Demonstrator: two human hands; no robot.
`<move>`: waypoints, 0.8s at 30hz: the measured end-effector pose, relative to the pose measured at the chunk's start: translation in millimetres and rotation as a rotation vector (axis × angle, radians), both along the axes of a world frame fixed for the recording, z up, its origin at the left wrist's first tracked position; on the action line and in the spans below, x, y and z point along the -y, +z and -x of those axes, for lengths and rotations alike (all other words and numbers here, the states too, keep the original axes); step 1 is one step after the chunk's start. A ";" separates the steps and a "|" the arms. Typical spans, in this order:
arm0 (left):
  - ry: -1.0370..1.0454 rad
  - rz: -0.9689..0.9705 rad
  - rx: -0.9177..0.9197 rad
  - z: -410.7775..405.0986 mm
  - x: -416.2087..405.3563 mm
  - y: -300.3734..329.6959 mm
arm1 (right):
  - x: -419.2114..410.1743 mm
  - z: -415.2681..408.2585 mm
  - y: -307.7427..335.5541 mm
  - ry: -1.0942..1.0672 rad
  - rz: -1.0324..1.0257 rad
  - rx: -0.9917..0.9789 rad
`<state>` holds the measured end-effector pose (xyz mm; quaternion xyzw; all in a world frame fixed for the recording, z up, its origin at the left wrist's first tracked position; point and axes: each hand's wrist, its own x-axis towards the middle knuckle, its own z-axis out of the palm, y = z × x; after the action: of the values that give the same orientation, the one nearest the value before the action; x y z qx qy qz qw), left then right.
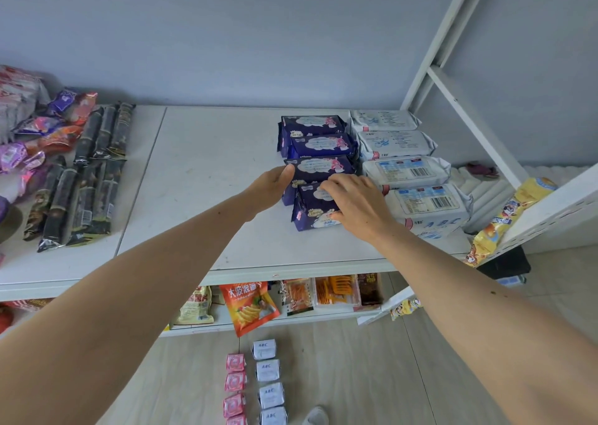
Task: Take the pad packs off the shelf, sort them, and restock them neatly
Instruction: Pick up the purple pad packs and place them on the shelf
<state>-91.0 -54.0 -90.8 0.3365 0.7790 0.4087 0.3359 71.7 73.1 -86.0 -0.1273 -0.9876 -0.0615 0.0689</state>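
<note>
At frame centre, the left hand (275, 183) presses flat, straight-fingered, against the left end of the third dark-blue plastic pad pack (318, 169). Just right, the right hand (354, 201) lies flat-fingered atop the nearest dark-blue pack (312, 212), long axis left-right, beside the white pad packs (407, 172).

Over on the far left, dark long snack packets (81, 178) lie in rows beside a heap of purple and orange candy bags (42, 133). Down on the lower tier, an orange-red chip bag (247, 306) leans out past the edge. A yellow cartoon-printed packet (504, 217) hangs at the right.
</note>
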 end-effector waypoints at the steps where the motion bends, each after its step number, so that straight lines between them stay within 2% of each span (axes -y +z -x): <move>1: -0.003 -0.001 0.004 -0.9 0.1 1.1 | 0.8 0.3 -0.4 -0.006 0.001 0.001; 8: 0.008 0.030 -0.041 0.8 10.7 -0.5 | 3.2 -4.4 -1.9 -0.004 0.020 0.041; 13: 0.021 0.077 -0.058 -5.9 25.9 1.9 | 17.0 -15.9 0.9 0.006 0.000 -0.029; 18: 0.025 0.078 -0.253 -24.8 48.3 -4.1 | 48.0 -38.7 -8.9 0.020 -0.004 -0.141; 24: 0.019 -0.030 -0.428 -46.9 84.1 -26.2 | 89.9 -72.4 -30.6 -0.034 0.014 -0.213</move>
<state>-44.1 -138.0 -117.1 0.4132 0.8295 0.3428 0.1540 144.1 -16.7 -116.6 -0.1503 -0.9727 -0.0421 0.1714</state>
